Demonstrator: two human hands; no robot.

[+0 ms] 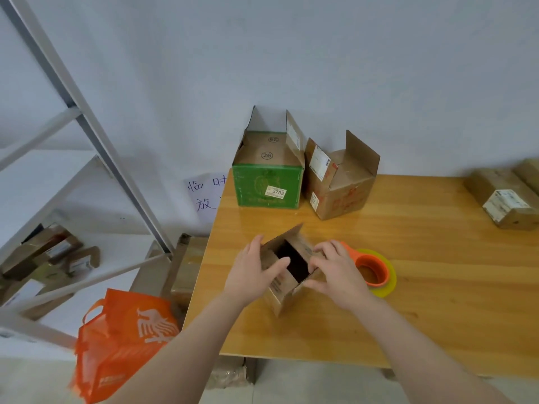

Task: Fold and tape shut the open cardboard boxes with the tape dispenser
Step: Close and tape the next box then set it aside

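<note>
A small brown cardboard box [287, 290] stands open on the wooden table [437, 258], its dark inside showing. My left hand [252, 275] holds the box's left flap, thumb lying over the opening's edge. My right hand [339, 271] grips the right flap and wall with curled fingers. Just right of that hand lies the orange tape dispenser [374, 271] with a yellowish tape roll. At the table's back stand a green box [268, 185] and a brown box [341, 185], both with flaps up.
Taped brown parcels [504, 196] lie at the table's far right. Left of the table are a white metal shelf [87, 182] with parcels, stacked boxes on the floor [186, 269], an orange bag [122, 342] and a handwritten paper sign [205, 193] on the wall.
</note>
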